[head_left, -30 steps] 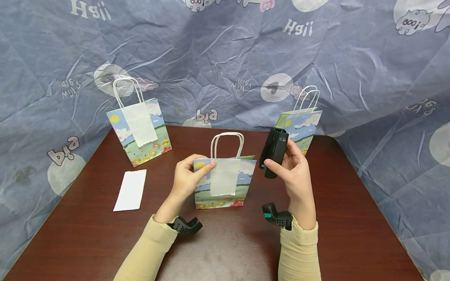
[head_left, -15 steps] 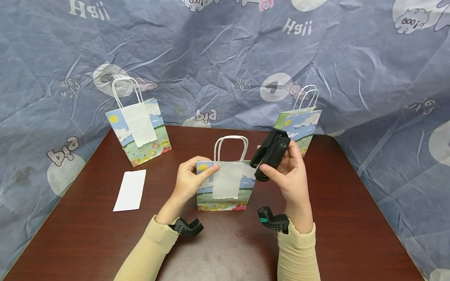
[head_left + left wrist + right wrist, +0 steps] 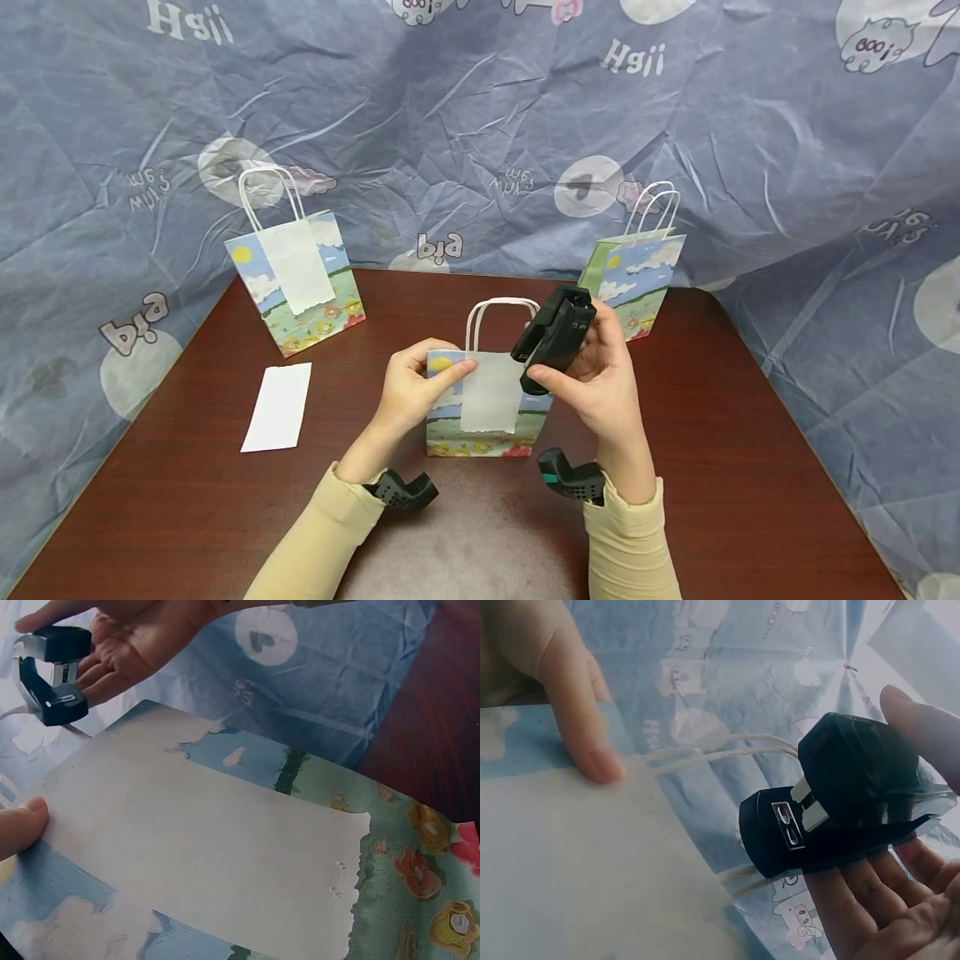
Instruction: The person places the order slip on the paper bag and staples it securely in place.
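White rectangular paper and a landscape-printed paper bag are pinched together by the left hand, midway between the left and right edges of the red-brown worktop, in the head view. A black stapler is grasped by the right hand. From the left wrist, parted stapler jaws are seen beyond the bag. From the right wrist, the stapler is shown near white cord handles.

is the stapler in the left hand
No, the right hand holds the stapler, while the left hand pinches the middle bag and its white paper.
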The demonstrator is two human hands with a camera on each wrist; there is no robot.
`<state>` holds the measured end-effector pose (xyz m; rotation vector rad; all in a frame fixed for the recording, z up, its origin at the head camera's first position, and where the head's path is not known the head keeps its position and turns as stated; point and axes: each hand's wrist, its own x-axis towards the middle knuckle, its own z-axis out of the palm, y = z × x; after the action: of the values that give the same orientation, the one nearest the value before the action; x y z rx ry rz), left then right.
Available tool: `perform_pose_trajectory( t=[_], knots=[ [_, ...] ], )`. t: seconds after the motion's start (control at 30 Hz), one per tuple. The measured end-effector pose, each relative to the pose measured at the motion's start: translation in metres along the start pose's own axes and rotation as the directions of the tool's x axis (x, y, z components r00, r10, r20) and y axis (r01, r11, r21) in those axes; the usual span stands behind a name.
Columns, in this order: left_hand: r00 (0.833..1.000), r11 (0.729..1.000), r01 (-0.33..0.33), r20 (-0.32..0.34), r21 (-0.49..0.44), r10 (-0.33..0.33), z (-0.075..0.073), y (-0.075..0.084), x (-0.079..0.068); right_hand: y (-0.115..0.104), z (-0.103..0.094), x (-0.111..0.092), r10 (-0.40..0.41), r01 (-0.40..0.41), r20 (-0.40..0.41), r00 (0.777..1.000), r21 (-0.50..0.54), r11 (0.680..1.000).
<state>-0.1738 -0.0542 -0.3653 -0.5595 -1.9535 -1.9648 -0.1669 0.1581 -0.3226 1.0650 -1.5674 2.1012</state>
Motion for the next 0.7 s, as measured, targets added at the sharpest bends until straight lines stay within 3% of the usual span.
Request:
perform_pose_trajectory(
  t=[0.23,0.43,0.7],
  knots=[
    [0.999,1.000,-0.019,0.036,-0.014,0.020,0.002,0.001,-0.001,0.003,0.004,0.000,-0.012,0.012,0.003,1.000,-0.117,0.993],
    [0.996,0.999,-0.039,0.078,-0.031,0.041,0.002,0.002,-0.002,0.004,0.008,0.000,-0.022,0.025,0.018,1.000,-0.155,0.988],
    [0.992,0.997,-0.065,0.106,-0.048,0.069,0.001,0.002,-0.003,0.004,0.013,-0.003,0.041,-0.033,0.027,0.999,-0.257,0.966]
  ],
)
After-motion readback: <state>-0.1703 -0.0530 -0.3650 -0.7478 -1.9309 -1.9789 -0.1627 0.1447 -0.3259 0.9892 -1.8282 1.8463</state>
